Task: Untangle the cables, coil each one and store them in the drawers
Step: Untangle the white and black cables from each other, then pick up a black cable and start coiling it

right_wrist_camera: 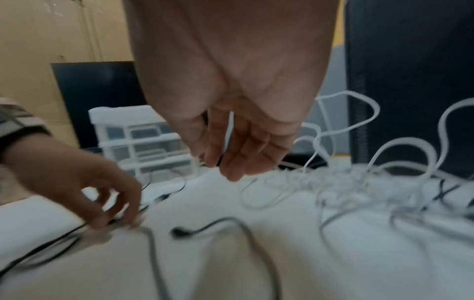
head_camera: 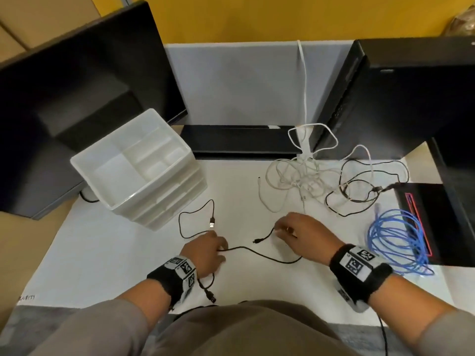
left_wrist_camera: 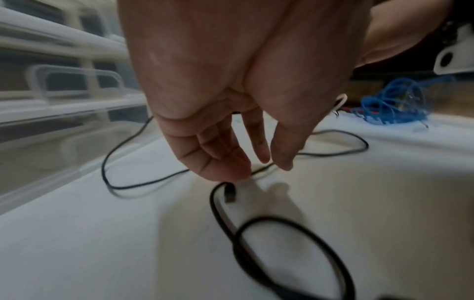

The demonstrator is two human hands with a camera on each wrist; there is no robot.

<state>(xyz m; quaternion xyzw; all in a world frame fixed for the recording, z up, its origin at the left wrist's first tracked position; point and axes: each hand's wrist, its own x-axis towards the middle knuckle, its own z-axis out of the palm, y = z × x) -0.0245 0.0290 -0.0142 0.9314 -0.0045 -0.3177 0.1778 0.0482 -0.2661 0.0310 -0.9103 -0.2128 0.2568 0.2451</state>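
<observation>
A thin black cable (head_camera: pixel 267 258) lies across the white mat, its USB plug (head_camera: pixel 212 223) near the drawers and its small plug (head_camera: pixel 255 241) between my hands. My left hand (head_camera: pixel 221 249) pinches this cable (left_wrist_camera: pixel 264 168) against the mat; the right wrist view shows that hand (right_wrist_camera: pixel 115 219) with fingers curled on it. My right hand (head_camera: pixel 279 231) pinches the same cable a little behind the small plug (right_wrist_camera: pixel 179 233); the strand shows between thumb and forefinger (right_wrist_camera: pixel 210 156). A second black cable (left_wrist_camera: pixel 295 253) loops under my left wrist, and its plug (head_camera: pixel 210 295) points toward me.
A white drawer unit (head_camera: pixel 144 165) with a top tray stands at the left. A tangle of white cables (head_camera: pixel 300 176) and black cable (head_camera: pixel 359 191) lies at the back right, and a blue coil (head_camera: pixel 401 242) at the right. A monitor (head_camera: pixel 77 98) and a computer tower (head_camera: pixel 398 98) flank the mat.
</observation>
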